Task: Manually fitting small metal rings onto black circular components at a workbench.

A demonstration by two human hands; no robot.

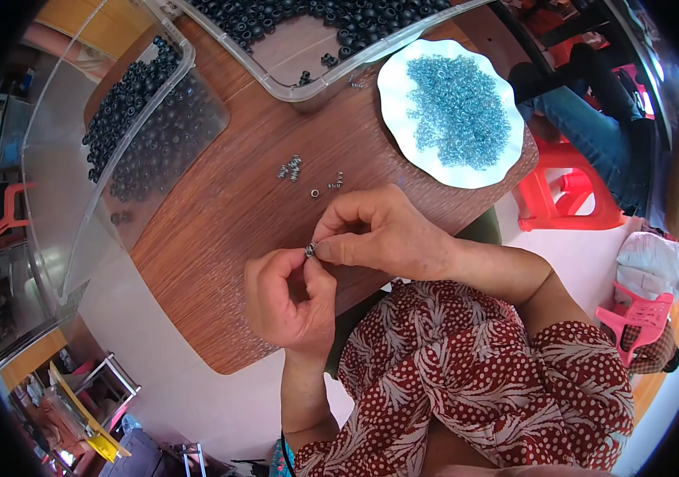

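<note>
Above the near side of the brown wooden table, my two hands meet at the fingertips. A small, shiny coiled metal spring is pinched between them; its far details are partly covered by the fingers. Thumb and forefinger of my left hand close on it from the left, and my right hand pinches it from the right. Just beyond them lie a little heap of loose springs, a few more springs and a small metal ring.
A white scalloped plate heaped with small springs sits at the far right. Clear plastic bins of black, hollow round parts stand at the back and left. Beyond the table are a red stool and a seated person's jeans.
</note>
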